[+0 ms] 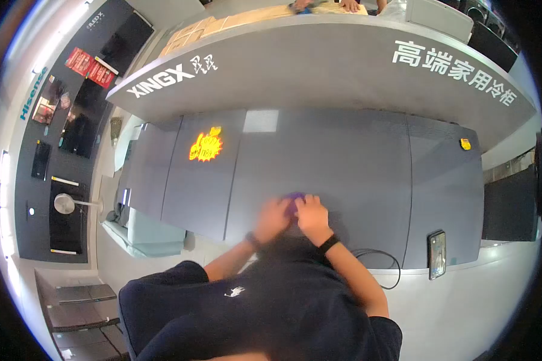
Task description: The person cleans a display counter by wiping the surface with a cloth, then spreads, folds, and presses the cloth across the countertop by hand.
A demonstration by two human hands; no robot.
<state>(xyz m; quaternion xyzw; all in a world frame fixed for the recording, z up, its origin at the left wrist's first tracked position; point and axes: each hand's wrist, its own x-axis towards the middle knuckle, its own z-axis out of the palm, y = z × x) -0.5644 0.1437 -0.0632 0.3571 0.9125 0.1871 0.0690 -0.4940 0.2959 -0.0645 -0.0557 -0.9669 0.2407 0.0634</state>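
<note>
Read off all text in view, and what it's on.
"XINGX", then stylised characters: long grey upright panel
"高端家用冷柜": same panel, right end
"Hisense": whitish left wall frame
Too blurred or small: yellow starburst tag and small yellow tag, both on the dark-grey top; red rectangular posters, pale lettering on the dark wall.

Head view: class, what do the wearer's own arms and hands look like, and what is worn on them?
Both arms come out of the short sleeves of a dark, nearly black top. The left hand is blurred and the right hand clearer; neither wears a glove. The right wrist has a black band; the left has a dark strap, too blurred to identify.
</note>
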